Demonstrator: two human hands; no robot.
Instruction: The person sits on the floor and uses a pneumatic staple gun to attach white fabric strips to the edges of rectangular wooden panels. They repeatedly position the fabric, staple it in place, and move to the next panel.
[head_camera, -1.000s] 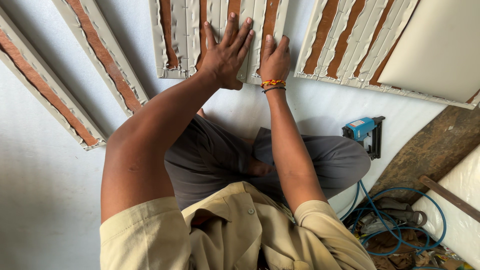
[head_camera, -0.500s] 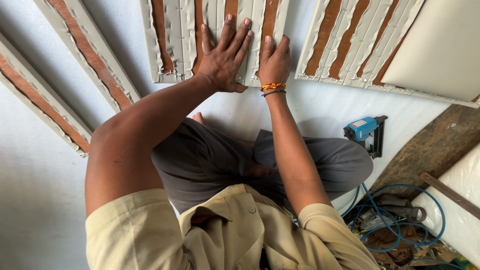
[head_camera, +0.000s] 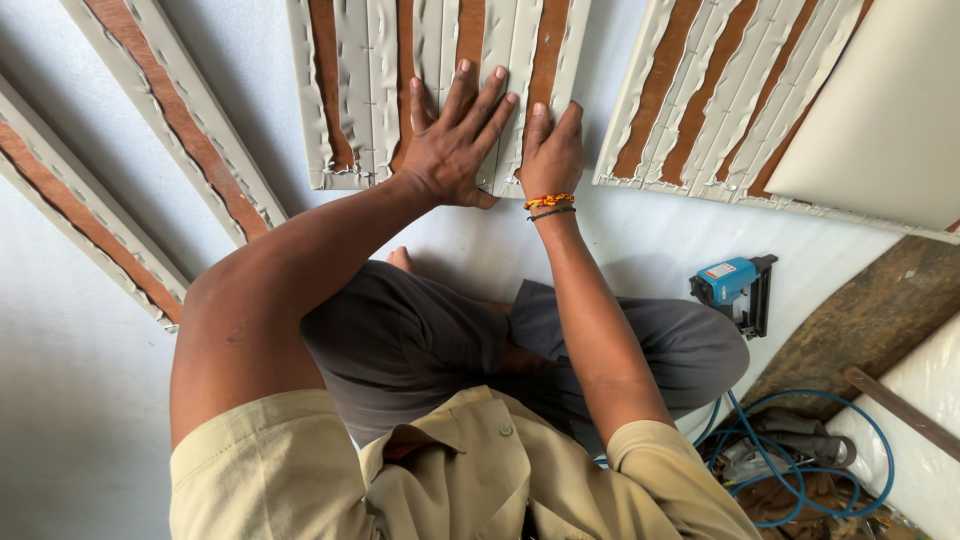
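We see both hands pressed flat on the same panel (head_camera: 440, 60), which lies on the white floor (head_camera: 90, 330) directly ahead of the seated person.

The panel is a frame of cream slats with brown backing showing between them, and staples along the slat edges.

Left hand (head_camera: 455, 140): open, fingers spread, palm down on the slats near the panel's lower edge. It grips nothing.

Right hand (head_camera: 550, 150): open, fingers together and extended, palm down on the slats just beside the left hand. The two hands are close, with a narrow gap between them. It grips nothing. A red-and-yellow bracelet (head_camera: 549, 201) and a dark cord sit on its wrist.

Surroundings:
- A second panel (head_camera: 720, 110) of the same build lies to the right, apart from the first.
- A plain cream board (head_camera: 880, 120) overlaps the second panel's right side.
- Two long strips (head_camera: 180, 120) of the same material lie at an angle to the left, well apart from the hands.
- A blue stapler (head_camera: 735, 285) stands on the floor near the right knee.
- A blue hose (head_camera: 800, 470) coils at lower right, near the stapler.

The person sits cross-legged in grey trousers (head_camera: 410, 350) and a tan shirt (head_camera: 450, 480).
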